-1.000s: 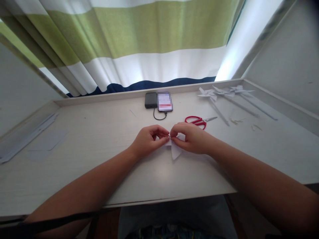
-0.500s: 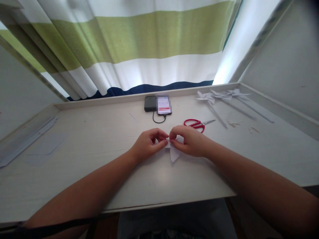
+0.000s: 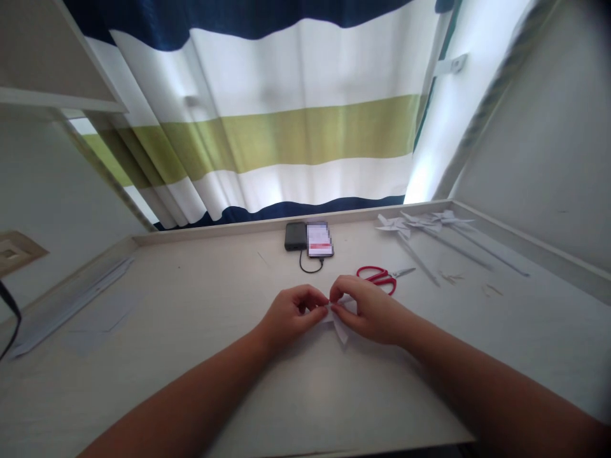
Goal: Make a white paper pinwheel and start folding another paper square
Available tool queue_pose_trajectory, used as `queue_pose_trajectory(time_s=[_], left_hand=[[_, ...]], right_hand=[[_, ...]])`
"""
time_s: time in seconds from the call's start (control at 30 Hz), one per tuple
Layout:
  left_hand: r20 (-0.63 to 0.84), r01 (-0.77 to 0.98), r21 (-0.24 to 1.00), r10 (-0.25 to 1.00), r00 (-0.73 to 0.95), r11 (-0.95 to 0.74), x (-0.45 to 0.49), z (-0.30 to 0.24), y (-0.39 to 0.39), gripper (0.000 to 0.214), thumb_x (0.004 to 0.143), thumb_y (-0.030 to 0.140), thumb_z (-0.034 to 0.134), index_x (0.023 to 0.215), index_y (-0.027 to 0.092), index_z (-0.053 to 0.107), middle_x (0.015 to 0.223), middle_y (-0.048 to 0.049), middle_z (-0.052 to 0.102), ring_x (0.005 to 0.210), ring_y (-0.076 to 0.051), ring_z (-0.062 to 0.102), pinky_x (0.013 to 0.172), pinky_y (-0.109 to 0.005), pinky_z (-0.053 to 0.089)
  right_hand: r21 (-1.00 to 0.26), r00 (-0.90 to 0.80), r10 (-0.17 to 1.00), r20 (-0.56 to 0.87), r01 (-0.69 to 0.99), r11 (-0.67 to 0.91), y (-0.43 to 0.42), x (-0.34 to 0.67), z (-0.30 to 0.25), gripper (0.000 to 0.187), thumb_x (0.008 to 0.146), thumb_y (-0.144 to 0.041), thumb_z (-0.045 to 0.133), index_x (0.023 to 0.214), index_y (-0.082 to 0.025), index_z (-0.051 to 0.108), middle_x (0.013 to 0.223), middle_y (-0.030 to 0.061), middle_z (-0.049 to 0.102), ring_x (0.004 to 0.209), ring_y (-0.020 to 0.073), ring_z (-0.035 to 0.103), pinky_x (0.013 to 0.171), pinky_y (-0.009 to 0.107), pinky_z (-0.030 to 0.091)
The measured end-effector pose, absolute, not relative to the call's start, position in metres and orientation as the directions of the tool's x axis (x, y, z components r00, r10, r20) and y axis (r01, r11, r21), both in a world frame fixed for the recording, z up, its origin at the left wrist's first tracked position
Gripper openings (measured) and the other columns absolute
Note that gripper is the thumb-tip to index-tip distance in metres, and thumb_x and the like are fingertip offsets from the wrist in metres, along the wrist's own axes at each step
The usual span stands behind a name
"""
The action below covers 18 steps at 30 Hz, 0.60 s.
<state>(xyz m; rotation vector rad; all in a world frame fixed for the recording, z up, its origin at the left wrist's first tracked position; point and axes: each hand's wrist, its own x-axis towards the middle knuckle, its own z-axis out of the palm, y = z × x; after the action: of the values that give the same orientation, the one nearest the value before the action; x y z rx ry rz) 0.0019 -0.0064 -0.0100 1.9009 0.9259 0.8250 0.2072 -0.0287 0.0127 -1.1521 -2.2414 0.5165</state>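
Note:
My left hand (image 3: pixel 298 316) and my right hand (image 3: pixel 370 310) meet over the middle of the white desk, fingertips almost touching. Between them is a piece of folded white paper (image 3: pixel 340 332), pinched at its centre by the thumb and forefinger of each hand. One pointed flap hangs down toward me; the rest of the paper is largely covered by my fingers. Just beyond my right hand lie red-handled scissors (image 3: pixel 382 277), blades pointing right.
Three white paper pinwheels on sticks (image 3: pixel 395 226) lie at the back right, near small yellowish scraps (image 3: pixel 451 277). A black power bank (image 3: pixel 295 236) is cabled to a phone (image 3: pixel 319 240) at the back. Paper sheets (image 3: pixel 102 318) and a long white stack (image 3: pixel 71 308) lie left.
The head view has tilted up, so the desk and hands sit lower in the picture. Both hands keep their pinch on the paper; its hanging flap looks narrower.

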Motion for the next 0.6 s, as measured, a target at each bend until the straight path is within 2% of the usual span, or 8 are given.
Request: queue_pose_trajectory(time_s=[0.17,0.4,0.6], left_hand=[[0.190,0.304,0.871,0.835,0.517,-0.386,0.002,-0.009,-0.007,0.019,0.081,0.030,0.066,0.091,0.014,0.066,0.077,-0.0043,0.066,0.064,-0.012,0.057,0.058,-0.024,0.043],[0.212,0.364,0.803,0.796,0.567,-0.473,0.005,-0.009,-0.007,0.018,0.078,0.024,0.066,0.094,0.016,0.067,0.078,-0.0025,0.068,0.063,-0.010,0.057,0.055,-0.020,0.042],[0.211,0.392,0.770,0.782,0.587,-0.503,0.005,-0.009,-0.006,0.015,0.080,0.021,0.063,0.093,0.016,0.067,0.078,-0.0022,0.068,0.064,-0.010,0.058,0.055,-0.020,0.043]], right_hand=[[-0.542,-0.459,0.846,0.271,0.654,0.528,-0.026,0.208,0.014,0.007,0.081,-0.016,0.057,0.086,-0.019,0.060,0.090,0.0049,0.062,0.084,0.0195,0.058,0.075,0.033,0.047],[-0.455,-0.595,0.783,0.181,0.656,0.603,-0.017,0.213,0.004,0.015,0.078,-0.010,0.059,0.085,-0.017,0.071,0.090,0.0071,0.067,0.088,0.0213,0.060,0.081,0.033,0.047],[-0.443,-0.615,0.771,0.168,0.651,0.616,-0.016,0.216,0.003,0.017,0.079,-0.012,0.060,0.086,-0.019,0.073,0.093,0.0064,0.068,0.090,0.0215,0.060,0.082,0.033,0.048]])
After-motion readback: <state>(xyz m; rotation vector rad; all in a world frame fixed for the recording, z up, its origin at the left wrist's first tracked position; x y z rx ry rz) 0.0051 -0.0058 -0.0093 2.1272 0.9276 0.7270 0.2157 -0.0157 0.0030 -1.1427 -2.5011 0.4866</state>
